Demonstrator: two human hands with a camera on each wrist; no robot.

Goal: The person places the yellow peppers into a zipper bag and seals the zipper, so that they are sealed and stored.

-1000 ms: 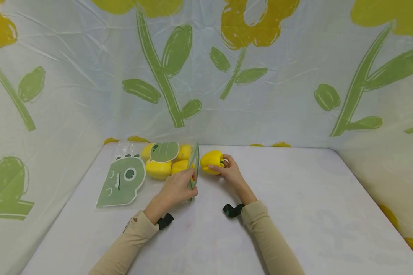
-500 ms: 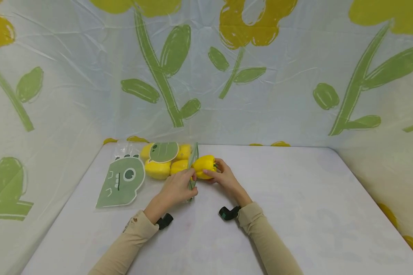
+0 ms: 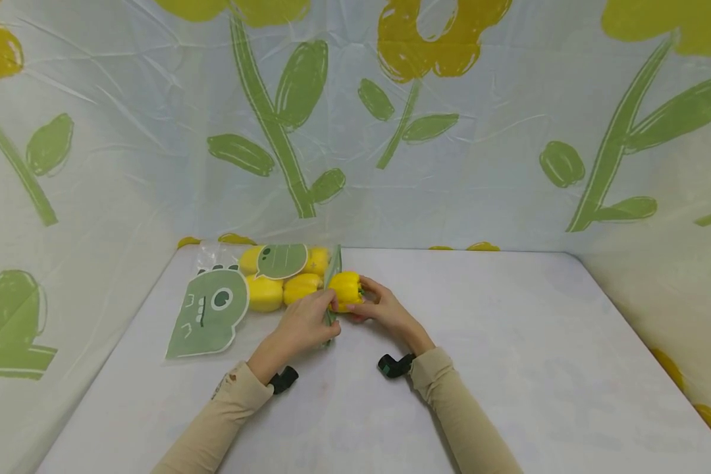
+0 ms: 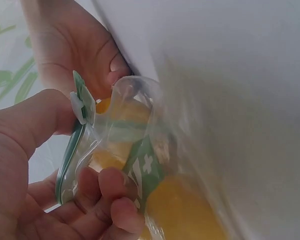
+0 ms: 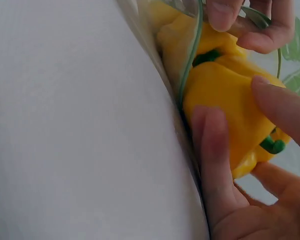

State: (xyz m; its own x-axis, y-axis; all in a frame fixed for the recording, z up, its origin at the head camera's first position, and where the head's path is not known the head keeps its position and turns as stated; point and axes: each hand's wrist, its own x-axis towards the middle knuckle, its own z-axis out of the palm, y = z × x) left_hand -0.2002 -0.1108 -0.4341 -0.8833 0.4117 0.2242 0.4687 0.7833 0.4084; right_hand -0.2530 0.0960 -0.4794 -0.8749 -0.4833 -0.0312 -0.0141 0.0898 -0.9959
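A clear zip bag with a green dinosaur print lies on its side at the table's back left, mouth facing right. My left hand pinches the bag's green-edged rim between thumb and curled fingers. In my right hand is a yellow bell pepper, gripped near its green stem end, with its far end at the bag's mouth. Just inside, another yellow bell pepper shows its green stem in the right wrist view. More yellow produce fills the bag, partly covered by the print.
The white table stretches to the right and front. Behind it hangs a flower-printed curtain, close to the bag's back side. Black wrist cameras sit under both wrists.
My right hand has carried the pepper leftward to the bag's mouth. Inside the bag, the nearer yellow produce has shifted left. The left hand has kept its place on the rim.
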